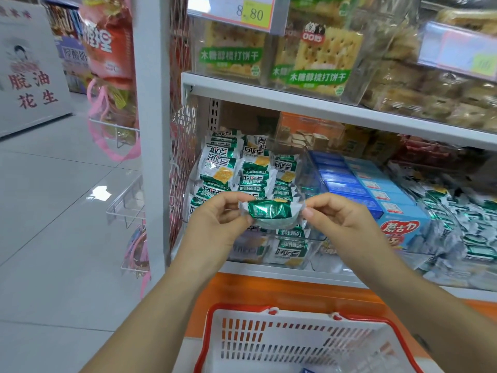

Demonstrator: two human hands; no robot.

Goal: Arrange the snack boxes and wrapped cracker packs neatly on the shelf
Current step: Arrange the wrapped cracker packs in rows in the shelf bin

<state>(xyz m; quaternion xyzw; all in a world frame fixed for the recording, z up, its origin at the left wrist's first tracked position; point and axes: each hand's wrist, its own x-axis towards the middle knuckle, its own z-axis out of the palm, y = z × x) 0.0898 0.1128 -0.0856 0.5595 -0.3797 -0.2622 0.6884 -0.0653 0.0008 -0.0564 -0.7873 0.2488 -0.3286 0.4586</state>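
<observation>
Head view, standing at the end of a shop aisle: far off on the left is a white cabinet (32, 76) with red lettering, on pale floor tiles. Next to it, red and pink snack bags (109, 49) hang on the side of the shelf unit, beside its white upright post (152, 130). Just right of the post, on the lower shelf (269, 267), stacked cracker packs (242, 168) in green and silver wrappers fill a clear bin, most of them standing on edge in rows. In front of that stack, the left hand (215, 220) pinches the left end of a single cracker pack (271, 212) between thumb and curled fingers. The pack is held level in the air, near the shelf front and clear of the stack behind it. Above, on the upper shelf, clear cracker boxes (317, 57) with green labels sit behind a price tag (251, 12). Low down and nearest, a white basket (269, 343) with a red rim sits under the forearms. The right hand (340, 219) grips the pack's right end in the same pinch, so both hands are grasping the one wrapper. Further right on the lower shelf, blue snack boxes (376, 189) lie in a neat row running from far to near. Past them, at the right edge, loose green and silver packs (468, 227) lie in a jumbled heap.
</observation>
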